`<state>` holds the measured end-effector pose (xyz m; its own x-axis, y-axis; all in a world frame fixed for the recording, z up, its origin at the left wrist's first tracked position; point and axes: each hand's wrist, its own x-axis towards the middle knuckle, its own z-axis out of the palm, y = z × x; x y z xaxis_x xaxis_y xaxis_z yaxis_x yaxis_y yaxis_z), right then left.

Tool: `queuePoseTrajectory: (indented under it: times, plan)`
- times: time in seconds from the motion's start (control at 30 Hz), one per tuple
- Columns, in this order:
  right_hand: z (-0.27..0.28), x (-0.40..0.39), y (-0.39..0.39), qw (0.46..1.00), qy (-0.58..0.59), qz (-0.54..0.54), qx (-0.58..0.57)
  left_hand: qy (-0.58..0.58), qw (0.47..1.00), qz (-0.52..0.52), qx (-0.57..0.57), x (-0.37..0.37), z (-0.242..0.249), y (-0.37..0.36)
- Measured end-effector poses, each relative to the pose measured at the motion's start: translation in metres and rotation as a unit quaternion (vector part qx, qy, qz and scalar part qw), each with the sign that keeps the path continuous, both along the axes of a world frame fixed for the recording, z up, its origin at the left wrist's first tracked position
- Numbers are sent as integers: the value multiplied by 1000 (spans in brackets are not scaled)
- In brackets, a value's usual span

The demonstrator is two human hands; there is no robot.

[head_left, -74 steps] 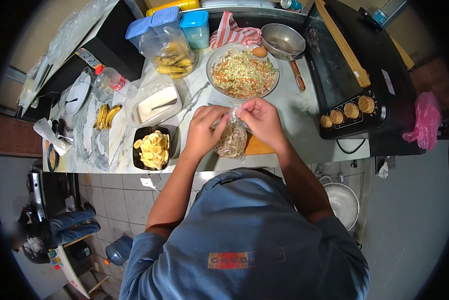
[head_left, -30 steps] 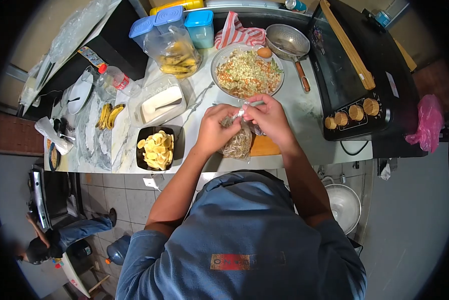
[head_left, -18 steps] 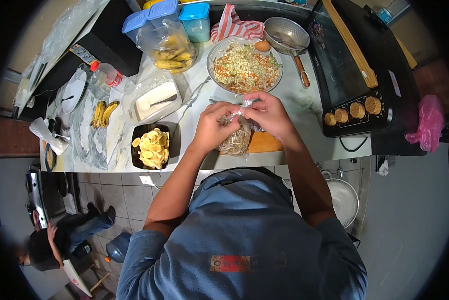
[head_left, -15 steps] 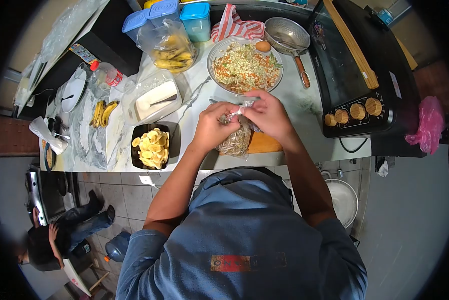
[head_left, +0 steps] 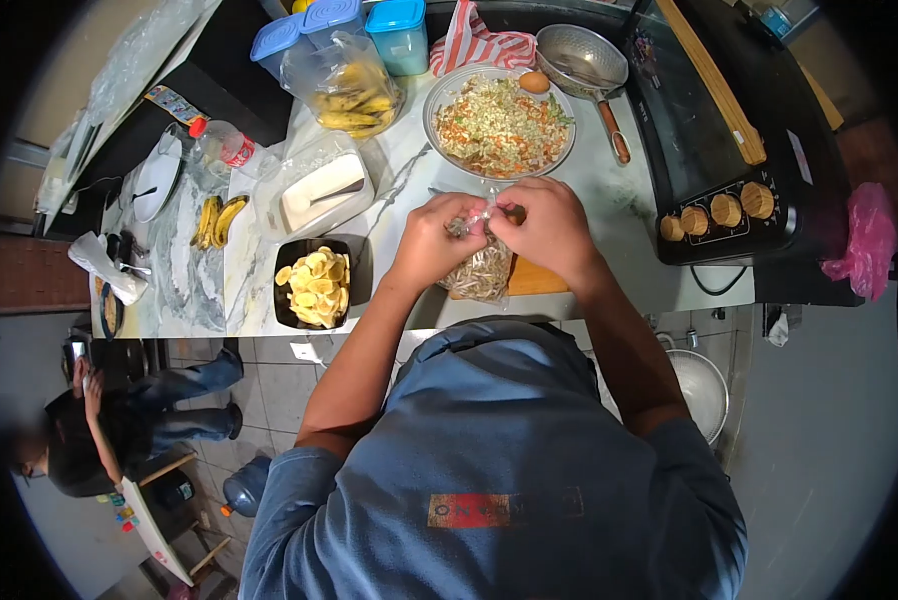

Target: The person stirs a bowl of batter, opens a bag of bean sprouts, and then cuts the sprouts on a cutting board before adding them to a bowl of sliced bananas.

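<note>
A clear plastic bag of what look like bean sprouts (head_left: pixel 481 277) hangs or rests over the wooden board (head_left: pixel 539 281) at the counter's front edge. Its gathered neck is between my hands: my left hand (head_left: pixel 437 240) pinches one side, and my right hand (head_left: pixel 542 228) grips the other with thumb and fingers. Just beyond them is a round metal tray (head_left: pixel 431 135) heaped with shredded vegetables (head_left: pixel 504 125), with a brown egg (head_left: pixel 534 82) at its far rim. Whether the board carries the bag's weight is hard to tell.
Left on the counter are a black bowl of sliced banana (head_left: pixel 316 288), a plastic tub of white powder (head_left: pixel 319 195) and bagged bananas (head_left: pixel 359 105). A pan (head_left: pixel 581 70) and a black oven (head_left: pixel 719 150) stand right. Another person (head_left: pixel 94 440) is at lower left.
My fingers have shifted on the bag's neck, and the twisted top between them looks more spread. The camera view has moved slightly. The other person has changed posture.
</note>
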<state>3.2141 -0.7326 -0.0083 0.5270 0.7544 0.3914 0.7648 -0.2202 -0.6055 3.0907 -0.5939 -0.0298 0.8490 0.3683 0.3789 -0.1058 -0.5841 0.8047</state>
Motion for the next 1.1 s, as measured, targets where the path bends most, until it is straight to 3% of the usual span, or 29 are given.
queuePoseTrajectory:
  times: [0.1, 0.2, 0.27, 0.47, 0.7, 0.87, 1.1]
  plan:
    - [-5, 5, 3, 998, -37, 36, -24, -5, 1000, -23, 20, 0, 4, 0]
    - [-9, 8, 3, 996, 54, 63, 11, 25, 999, -20, -31, -2, 9, -3]
    - [-9, 6, 3, 977, 211, 29, 13, 19, 998, -16, -62, -3, 4, -1]
    - [-7, 4, -2, 943, 332, -19, -25, -10, 995, -20, -100, -2, -15, 5]
    - [-5, 0, -5, 946, 321, -20, -34, 59, 997, -21, -36, -4, 6, -2]
    - [4, -3, -5, 974, 221, -32, -26, 40, 997, -34, 54, 1, 9, -1]
    - [3, -9, -5, 972, 236, -18, -3, 53, 990, -62, 112, 2, 17, 5]
